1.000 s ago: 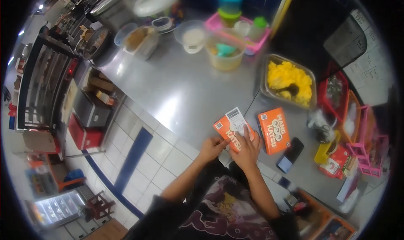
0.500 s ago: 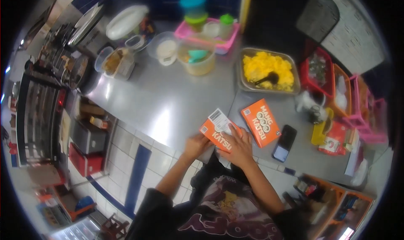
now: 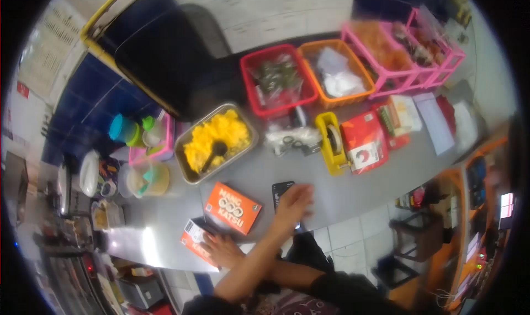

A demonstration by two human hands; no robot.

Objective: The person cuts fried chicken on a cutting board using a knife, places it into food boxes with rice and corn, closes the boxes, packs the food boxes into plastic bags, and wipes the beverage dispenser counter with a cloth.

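- Lower centre, forearms crossed: the right hand (image 3: 223, 252) is on the labelled orange box (image 3: 191, 239), fingers spread across its face!
- The left hand (image 3: 292, 205) is over the smartphone (image 3: 280, 188), mid-frame; blur here, so I can't tell how its fingers stand or whether they touch.
- Just beyond the labelled box, the MANG KATSU box (image 3: 233, 207) lies flat.
- Left of centre, a metal tray (image 3: 255, 139) holds yellow food (image 3: 221, 133) and a black spoon (image 3: 214, 156).
- Right of centre, a yellow tape dispenser (image 3: 332, 165); upper centre, a red basket (image 3: 311, 86).
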